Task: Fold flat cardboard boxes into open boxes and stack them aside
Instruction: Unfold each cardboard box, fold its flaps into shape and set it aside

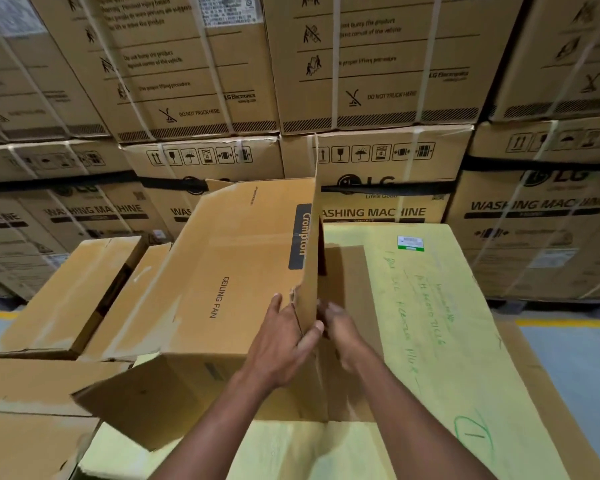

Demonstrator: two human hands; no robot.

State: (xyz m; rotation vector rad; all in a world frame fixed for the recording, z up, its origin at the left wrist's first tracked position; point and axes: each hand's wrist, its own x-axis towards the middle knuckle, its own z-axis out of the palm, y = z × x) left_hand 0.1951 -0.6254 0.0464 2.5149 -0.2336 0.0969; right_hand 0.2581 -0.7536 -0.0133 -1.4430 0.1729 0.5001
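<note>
Back wall: stacked LG washing machine cartons, strapped, two tiers visible, filling the whole far side. In front of them, a big yellow-green sheet w/ green handwriting and a small label, lying flat as the work surface. Left of it, already folded brown boxes lie side by side on their sides, stacked aside near the floor edge.

Task's thing: the Crompton ceiling fan box, half-erected, sits on the sheet at centre, tilted toward the left. Its long axis runs away from the person, near end by the hands, far end pointing at the cartons. One tall panel stands upright on edge along the right side; a bottom flap splays out toward the near left.

Left hand: thumb and fingers pinch the near lower corner of that upright panel, thumb over the edge. Right hand: just behind the same panel, touching it; blurred, can't tell if fingers grip or only press.

Judgement: both hands are at the near corner, left on the outer face, right on the inner side. Squaring the box likely means pushing that panel rightward, w/ the box body lying left of both hands.
</note>
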